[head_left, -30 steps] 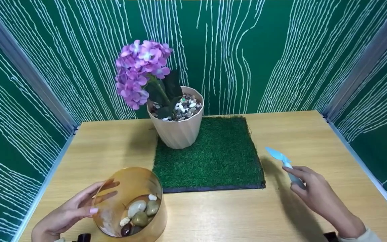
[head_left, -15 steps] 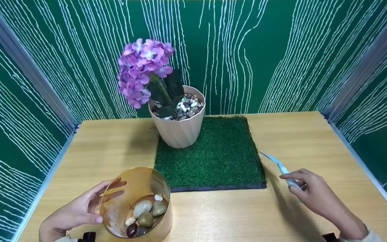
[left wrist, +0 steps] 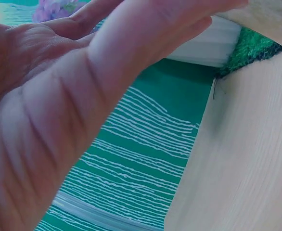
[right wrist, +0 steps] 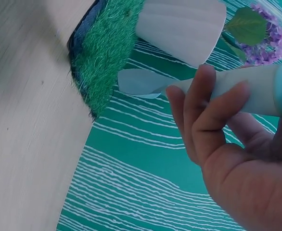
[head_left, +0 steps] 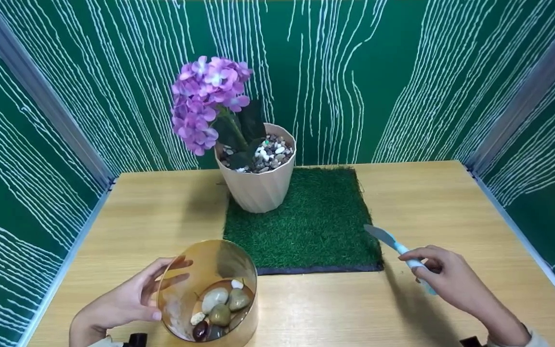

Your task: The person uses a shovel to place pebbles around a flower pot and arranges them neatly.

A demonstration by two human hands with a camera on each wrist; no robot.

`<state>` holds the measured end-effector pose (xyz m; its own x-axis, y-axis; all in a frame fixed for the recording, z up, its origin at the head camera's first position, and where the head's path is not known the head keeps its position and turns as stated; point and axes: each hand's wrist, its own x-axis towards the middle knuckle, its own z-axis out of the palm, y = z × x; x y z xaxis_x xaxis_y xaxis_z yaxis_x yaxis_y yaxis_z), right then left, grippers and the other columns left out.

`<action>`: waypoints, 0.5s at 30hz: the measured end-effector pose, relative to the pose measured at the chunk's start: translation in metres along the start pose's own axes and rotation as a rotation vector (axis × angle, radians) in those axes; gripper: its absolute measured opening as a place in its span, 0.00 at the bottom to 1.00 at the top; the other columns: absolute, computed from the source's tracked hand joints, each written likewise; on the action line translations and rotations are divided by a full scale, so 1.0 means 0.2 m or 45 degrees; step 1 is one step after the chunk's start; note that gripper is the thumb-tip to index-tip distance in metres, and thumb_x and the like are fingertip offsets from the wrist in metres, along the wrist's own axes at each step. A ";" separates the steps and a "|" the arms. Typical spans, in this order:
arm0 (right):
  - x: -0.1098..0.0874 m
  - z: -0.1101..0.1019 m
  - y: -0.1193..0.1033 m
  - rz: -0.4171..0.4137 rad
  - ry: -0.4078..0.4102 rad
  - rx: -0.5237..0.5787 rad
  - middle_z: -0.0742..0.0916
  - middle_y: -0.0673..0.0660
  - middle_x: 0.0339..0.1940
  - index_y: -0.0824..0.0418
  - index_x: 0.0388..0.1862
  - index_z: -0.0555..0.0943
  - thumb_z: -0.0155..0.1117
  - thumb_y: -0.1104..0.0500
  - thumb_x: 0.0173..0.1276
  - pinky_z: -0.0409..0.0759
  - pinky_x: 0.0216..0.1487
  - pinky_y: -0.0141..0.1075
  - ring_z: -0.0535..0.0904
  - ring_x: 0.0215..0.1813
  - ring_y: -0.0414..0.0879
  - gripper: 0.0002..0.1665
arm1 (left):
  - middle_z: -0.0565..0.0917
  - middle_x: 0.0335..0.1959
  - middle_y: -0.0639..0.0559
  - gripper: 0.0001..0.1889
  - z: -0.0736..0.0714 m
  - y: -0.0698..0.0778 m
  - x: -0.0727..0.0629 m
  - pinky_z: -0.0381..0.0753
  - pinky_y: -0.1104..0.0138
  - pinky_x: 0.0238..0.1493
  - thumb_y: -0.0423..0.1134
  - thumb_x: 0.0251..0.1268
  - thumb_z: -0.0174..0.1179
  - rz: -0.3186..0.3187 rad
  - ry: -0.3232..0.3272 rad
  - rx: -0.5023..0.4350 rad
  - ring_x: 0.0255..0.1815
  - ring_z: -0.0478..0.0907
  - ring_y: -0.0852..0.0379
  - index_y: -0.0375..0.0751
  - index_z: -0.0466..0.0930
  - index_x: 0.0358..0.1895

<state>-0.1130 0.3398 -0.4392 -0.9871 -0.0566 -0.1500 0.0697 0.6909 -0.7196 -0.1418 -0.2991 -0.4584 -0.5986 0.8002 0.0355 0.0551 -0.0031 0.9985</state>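
My left hand (head_left: 123, 299) grips the left side of a clear amber container (head_left: 246, 323), thumb at the near side and fingers round its far wall, showing through it. Inside lie several stones (head_left: 215, 300), grey, olive, white and dark red. My right hand (head_left: 446, 274) pinches the handle of a small light-blue trowel (head_left: 380, 234) between thumb and fingers, its blade tip pointing left over the edge of the grass mat (head_left: 316, 226). In the right wrist view the trowel handle (right wrist: 247, 86) lies across the fingers.
A ribbed pale pot (head_left: 258, 190) stands on the mat's back left, filled with pebbles (head_left: 275, 153). A purple hydrangea (head_left: 207, 103) rises from it, leaning left. Green walls (head_left: 403, 72) with white lines enclose the wooden table (head_left: 412, 193) at back and sides.
My left hand and the container with its stones have moved to the right. The trowel has come leftward to the mat's right edge and its blade has turned; the pot stays put.
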 end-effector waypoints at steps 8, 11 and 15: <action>0.00 -0.03 -0.03 0.081 -0.112 0.199 0.90 0.67 0.63 0.70 0.72 0.84 0.53 0.63 0.91 0.84 0.49 0.41 0.85 0.48 0.48 0.21 | 0.57 0.95 0.47 0.39 0.04 0.03 0.06 0.76 0.61 0.85 0.48 0.91 0.62 -0.083 0.037 0.034 0.92 0.53 0.21 0.55 0.52 0.93; -0.01 -0.05 -0.04 0.138 -0.188 0.287 0.90 0.63 0.61 0.68 0.74 0.84 0.50 0.61 0.92 0.82 0.51 0.42 0.83 0.51 0.50 0.23 | 0.52 0.94 0.32 0.40 0.06 0.04 0.09 0.75 0.60 0.86 0.48 0.91 0.62 -0.104 0.042 0.052 0.91 0.51 0.16 0.55 0.51 0.93; 0.00 -0.07 -0.02 0.176 -0.328 0.455 0.90 0.52 0.57 0.60 0.72 0.87 0.45 0.61 0.91 0.81 0.54 0.41 0.81 0.54 0.49 0.26 | 0.50 0.94 0.29 0.41 0.08 0.03 0.13 0.75 0.63 0.85 0.52 0.89 0.63 -0.093 0.038 0.054 0.90 0.50 0.14 0.56 0.51 0.93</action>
<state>-0.1148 0.3473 -0.4260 -0.9001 -0.1902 -0.3920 0.2880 0.4155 -0.8628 -0.1439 -0.2682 -0.4528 -0.6259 0.7791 -0.0355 0.0439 0.0807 0.9958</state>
